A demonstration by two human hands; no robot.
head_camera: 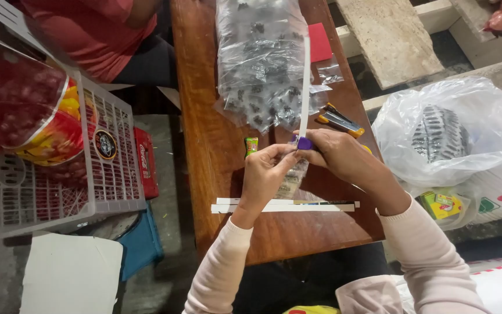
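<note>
Centre of the frame, over a narrow wooden table (228,174): both hands meet. The right hand (338,154) is closed on a small purple object (304,143), pinched at its fingertips; what it is I cannot tell. A long white strip (305,87) rises from that pinch toward the top of the frame, its long axis near vertical, leaning slightly right. The left hand (265,174) comes in from lower left, fingers curled and closed on a small clear packet (293,174) that hangs just below the purple piece; fingertips of both hands touch or nearly touch there. The strip's lower end sits at the right hand's grip, so the right hand is the nearer one to it. Just beside the left hand, a small green item (251,145) on the wood. Below the hands, more white strips (286,206) lie crosswise. Upper centre, a large clear bag of dark small pieces (260,64); right of it, a yellow-and-black stapler (339,120). Left of frame, a white plastic crate (111,180); right, a white plastic bag (443,128). Another person in red (94,35) sits upper left.
</note>
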